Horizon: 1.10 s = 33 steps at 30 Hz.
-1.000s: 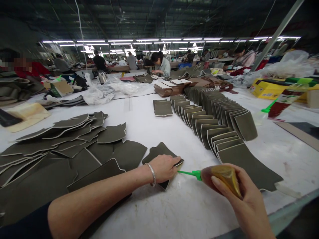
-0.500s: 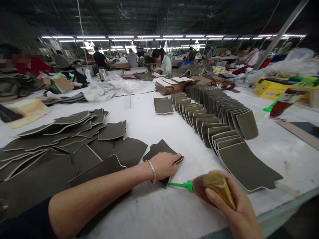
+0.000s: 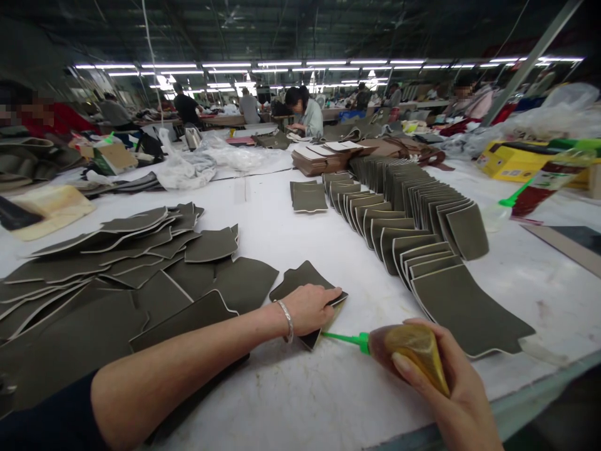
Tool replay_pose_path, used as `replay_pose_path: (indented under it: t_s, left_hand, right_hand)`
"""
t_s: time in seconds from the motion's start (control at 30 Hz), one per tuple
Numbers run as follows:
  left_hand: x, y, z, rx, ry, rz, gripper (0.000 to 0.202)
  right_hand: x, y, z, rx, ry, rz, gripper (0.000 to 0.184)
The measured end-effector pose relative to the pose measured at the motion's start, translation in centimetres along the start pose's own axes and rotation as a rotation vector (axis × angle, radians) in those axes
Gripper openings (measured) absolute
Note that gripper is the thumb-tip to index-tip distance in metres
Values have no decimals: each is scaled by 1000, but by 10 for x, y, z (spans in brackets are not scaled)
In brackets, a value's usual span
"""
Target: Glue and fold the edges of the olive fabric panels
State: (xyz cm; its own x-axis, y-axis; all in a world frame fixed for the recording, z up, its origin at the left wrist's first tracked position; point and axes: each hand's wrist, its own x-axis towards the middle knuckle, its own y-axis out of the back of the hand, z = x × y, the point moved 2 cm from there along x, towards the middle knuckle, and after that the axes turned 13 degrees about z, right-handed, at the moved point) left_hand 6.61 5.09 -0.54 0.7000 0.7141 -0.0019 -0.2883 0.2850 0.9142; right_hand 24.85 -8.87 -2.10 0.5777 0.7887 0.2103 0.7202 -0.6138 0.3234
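Note:
My left hand [image 3: 308,308] lies closed over the near edge of a small dark olive fabric piece [image 3: 303,279] on the white table [image 3: 272,225], lifting its top layer slightly. My right hand [image 3: 451,388] grips an amber glue bottle [image 3: 407,346] with a green nozzle [image 3: 345,339]. The nozzle tip points left and sits at the piece's lower edge, just under my left fingers.
A heap of loose olive pieces [image 3: 117,269] lies at the left. Overlapped rows of finished pieces [image 3: 413,232] run from near right to the back. Another glue bottle [image 3: 530,194] and a yellow box [image 3: 511,164] stand at the right. Other people work at far tables.
The glue bottle dropped lower and left along the piece's edge, then drew slightly right again. My left hand stayed on the piece.

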Motion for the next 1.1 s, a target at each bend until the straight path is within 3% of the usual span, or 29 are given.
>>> replay_pose_path:
  t_s: [0.1, 0.33, 0.5, 0.73, 0.9, 1.1]
  left_hand:
    - [0, 2, 1, -6, 14, -4, 55]
    - [-2, 5, 4, -27, 31, -21, 55]
    - [-2, 5, 3, -18, 24, -19, 55]
    - [0, 6, 4, -6, 8, -34, 54]
    - [2, 5, 3, 2, 6, -49, 54]
    - [2, 4, 2, -16, 0, -43, 55]
  right_hand:
    - [-2, -2, 2, 32, 16, -77, 44]
    - [9, 5, 6, -59, 40, 114, 50]
    - [8, -1, 10, 9, 22, -38, 46]
    - [34, 9, 22, -33, 93, 172, 57]
    - [28, 6, 19, -74, 102, 70, 55]
    - [31, 7, 13, -132, 192, 218, 56]
